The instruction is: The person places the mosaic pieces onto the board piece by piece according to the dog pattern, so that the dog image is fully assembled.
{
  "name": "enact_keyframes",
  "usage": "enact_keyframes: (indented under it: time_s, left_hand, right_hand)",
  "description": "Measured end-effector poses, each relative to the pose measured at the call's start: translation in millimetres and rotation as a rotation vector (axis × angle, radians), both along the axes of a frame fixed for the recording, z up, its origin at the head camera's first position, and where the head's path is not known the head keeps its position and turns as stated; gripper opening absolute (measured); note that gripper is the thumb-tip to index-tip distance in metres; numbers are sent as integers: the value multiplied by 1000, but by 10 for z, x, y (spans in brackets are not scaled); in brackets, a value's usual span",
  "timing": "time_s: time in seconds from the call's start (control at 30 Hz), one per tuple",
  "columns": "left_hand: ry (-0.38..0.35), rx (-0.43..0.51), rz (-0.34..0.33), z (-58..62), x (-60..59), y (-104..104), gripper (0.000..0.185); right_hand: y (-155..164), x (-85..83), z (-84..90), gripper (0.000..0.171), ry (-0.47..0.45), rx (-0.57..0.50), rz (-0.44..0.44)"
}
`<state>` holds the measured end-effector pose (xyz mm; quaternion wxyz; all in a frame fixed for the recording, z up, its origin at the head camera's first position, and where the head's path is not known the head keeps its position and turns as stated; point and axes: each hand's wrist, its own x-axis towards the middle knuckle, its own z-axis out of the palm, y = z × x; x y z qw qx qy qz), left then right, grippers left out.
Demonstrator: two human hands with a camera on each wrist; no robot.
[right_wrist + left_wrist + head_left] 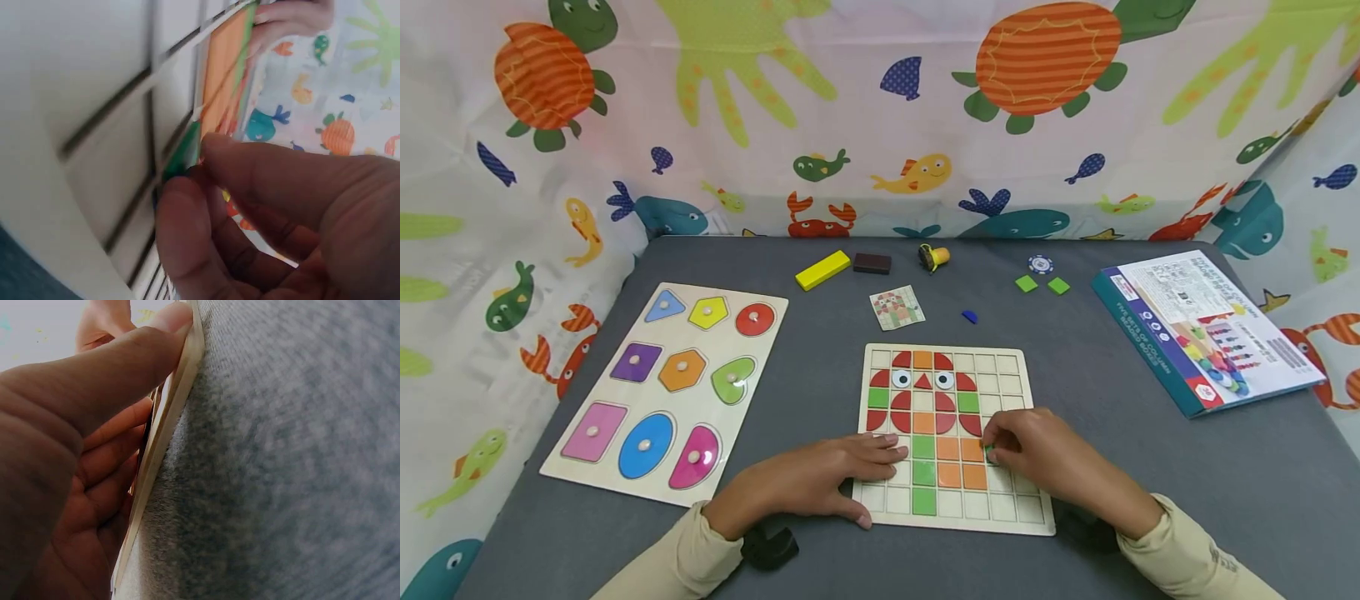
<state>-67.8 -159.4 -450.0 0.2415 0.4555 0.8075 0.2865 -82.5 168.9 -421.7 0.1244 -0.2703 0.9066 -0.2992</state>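
The right hand [1037, 454] pinches a green tile [990, 452] at the grid board [1000, 375], beside the orange tiles. The left hand [820, 479] lies flat, steadying the board's edge. The picture looks mostly filled; 2 green squares [1042, 285] wait on the bench [1075, 350].

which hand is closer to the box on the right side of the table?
Right. The right hand pinches a green tile on the grid board, on the box side; the left hand rests on the board's left edge, farther off.
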Motion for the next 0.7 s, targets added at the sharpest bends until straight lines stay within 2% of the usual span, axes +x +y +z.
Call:
enact_keyframes:
  time_s: [0.13, 0.23, 0.37, 0.57, 0.7]
  left_hand:
    - [-13, -5, 6, 19, 7, -6, 71]
    - [2, 1, -2, 20, 8, -9, 71]
    - [11, 8, -9, 6, 2, -9, 70]
    - [18, 6, -15, -4, -11, -1, 70]
    - [22, 8, -19, -8, -7, 2, 69]
  right_hand:
    - [-3, -106, 80, 6, -8, -19, 1]
    - [42, -289, 153, 5, -6, -1, -32]
    - [174, -702, 174, 14, 4, 17, -117]
    - [414, -1427, 69, 24, -15, 28, -288]
    - [485, -1776, 11, 35, -55, 28, -395]
